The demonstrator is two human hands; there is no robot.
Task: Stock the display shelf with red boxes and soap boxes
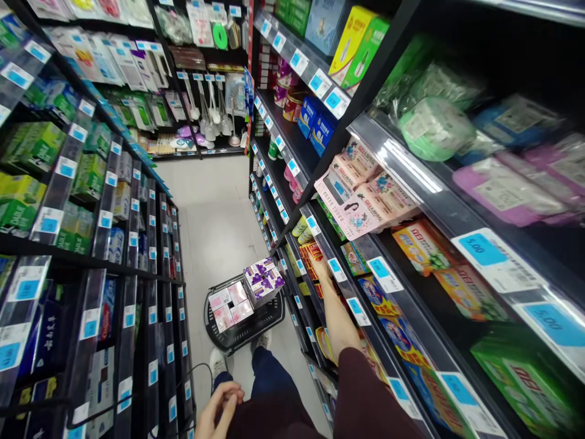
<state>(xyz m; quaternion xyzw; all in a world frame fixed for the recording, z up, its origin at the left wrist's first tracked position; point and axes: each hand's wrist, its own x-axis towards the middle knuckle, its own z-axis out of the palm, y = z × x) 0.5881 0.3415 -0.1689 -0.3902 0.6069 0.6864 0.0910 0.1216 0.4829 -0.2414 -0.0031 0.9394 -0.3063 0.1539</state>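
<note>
Maroon sleeve (365, 396) outstretched, I hold my left hand (220, 410) loosely curled, fingers together; my right hand (321, 268), its grip hidden, reaches red-and-yellow rectangular packets (308, 251) on black shelving (325, 247), where a hasty pull could topple neighbours.

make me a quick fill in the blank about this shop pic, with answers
1. The ____ (left or right) hand is at the red packages.
2. Beside the pink boxes in the black basket, the other boxes are white and ____.
3. The two biggest price tags, at the picture's right, show the price ____.

Missing words: right; purple; 5.00
</note>
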